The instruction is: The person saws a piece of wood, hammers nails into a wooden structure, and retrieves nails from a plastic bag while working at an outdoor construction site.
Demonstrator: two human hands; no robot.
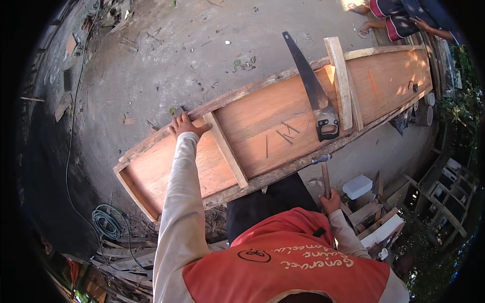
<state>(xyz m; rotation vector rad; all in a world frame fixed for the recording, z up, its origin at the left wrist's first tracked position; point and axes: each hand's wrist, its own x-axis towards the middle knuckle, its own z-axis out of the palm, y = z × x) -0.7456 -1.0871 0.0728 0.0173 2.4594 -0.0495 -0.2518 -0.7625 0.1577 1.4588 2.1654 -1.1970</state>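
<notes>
A long plywood panel [262, 121] framed with wooden strips lies in front of me. My left hand [188, 126] grips its far rail, the thumb reaching to the end of a wooden crosspiece [226, 149]. Low at my right side, my right hand [330, 202] is closed round the handle of a hammer [325, 177]. The hammer's head is up beside the panel's near edge. A handsaw [314, 91] lies across the panel, its black grip toward me. Several thin dark sticks [286, 132], perhaps nails, lie on the plywood left of the saw.
Two loose wooden strips [343, 83] cross the panel right of the saw. A small black object [415, 87] lies near its right end. Another person's legs [391, 25] show at the far right. A white container [357, 187], scrap wood and a coiled green hose [106, 222] lie nearby.
</notes>
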